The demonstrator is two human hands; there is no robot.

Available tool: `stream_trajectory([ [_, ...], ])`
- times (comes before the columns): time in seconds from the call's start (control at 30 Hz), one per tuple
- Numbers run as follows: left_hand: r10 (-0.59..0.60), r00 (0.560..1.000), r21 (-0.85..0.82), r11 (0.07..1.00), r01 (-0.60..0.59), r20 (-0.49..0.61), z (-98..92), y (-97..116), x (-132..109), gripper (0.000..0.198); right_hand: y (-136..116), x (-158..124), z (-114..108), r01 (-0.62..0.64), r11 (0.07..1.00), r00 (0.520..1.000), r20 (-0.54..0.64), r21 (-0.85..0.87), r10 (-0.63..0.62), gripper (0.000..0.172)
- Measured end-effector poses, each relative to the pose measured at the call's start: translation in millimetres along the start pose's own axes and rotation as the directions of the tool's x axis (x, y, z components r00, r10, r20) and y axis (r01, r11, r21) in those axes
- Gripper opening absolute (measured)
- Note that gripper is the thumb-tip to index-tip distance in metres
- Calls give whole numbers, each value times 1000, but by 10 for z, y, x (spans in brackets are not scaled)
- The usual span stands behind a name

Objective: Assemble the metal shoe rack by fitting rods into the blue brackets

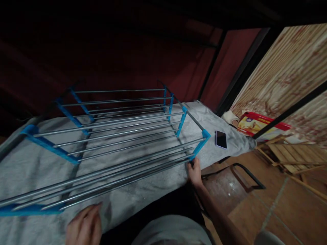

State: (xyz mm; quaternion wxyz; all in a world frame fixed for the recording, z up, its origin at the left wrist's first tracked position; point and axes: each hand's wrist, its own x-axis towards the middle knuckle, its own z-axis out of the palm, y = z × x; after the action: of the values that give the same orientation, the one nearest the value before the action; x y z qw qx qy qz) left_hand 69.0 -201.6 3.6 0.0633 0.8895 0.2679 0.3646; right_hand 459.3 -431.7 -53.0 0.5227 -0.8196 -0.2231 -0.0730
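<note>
A metal-tube rack (pixel 120 130) with blue plastic connectors lies across the grey cloth-covered surface (pixel 143 190) in front of me. Its tubes run from left to right in several tiers. At the near right corner, my right hand (pixel 195 172) is closed on the rack's end, just below a blue connector (pixel 199 146). My left hand (pixel 84 224) is low in the view, near the rack's front left end and apart from it. Its fingers are curled, and whatever they may hold is hidden from me.
A phone (pixel 221 140) lies on the cloth to the right. Beyond it are a red and yellow box (pixel 263 123) and a wooden slatted piece (pixel 293 156) above the tiled floor. A black metal frame (pixel 249 175) stands by my right arm. A dark red wall (pixel 122 61) rises behind the rack.
</note>
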Motion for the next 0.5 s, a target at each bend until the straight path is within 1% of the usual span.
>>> stream_trajectory([
  [0.03,99,995,-21,995,-98,28,37,213,122,69,-30,5,-5,-8,1000,1000,-6,20,8,37],
  [0.1,292,954,-68,955,-288,64,144,617,406,71,-98,34,-34,-20,998,999,-29,58,22,44],
  [0.13,363,927,-87,931,-355,95,212,801,556,72,-139,56,-62,-25,996,999,-43,82,28,48],
  [0.17,386,915,-98,922,-376,119,288,972,707,71,-184,82,-99,-26,994,998,-59,110,33,52],
  [0.2,402,906,-98,915,-392,130,370,1131,854,69,-234,111,-143,-24,990,997,-74,139,34,54],
  [0.3,381,906,-132,923,-362,183,636,1551,1266,55,-403,208,-292,9,976,995,-102,217,13,57],
  [0.33,355,908,-144,933,-330,223,725,1673,1389,50,-457,242,-337,23,973,995,-103,231,1,56],
  [0.37,333,898,-155,941,-300,287,812,1787,1504,47,-507,277,-374,34,970,995,-101,242,-10,56],
  [0.43,316,855,-184,947,-262,412,977,1986,1700,46,-586,346,-422,51,967,996,-89,249,-29,54],
  [0.5,339,801,-241,938,-248,494,1124,2145,1848,48,-631,412,-437,64,969,996,-74,238,-47,51],
])
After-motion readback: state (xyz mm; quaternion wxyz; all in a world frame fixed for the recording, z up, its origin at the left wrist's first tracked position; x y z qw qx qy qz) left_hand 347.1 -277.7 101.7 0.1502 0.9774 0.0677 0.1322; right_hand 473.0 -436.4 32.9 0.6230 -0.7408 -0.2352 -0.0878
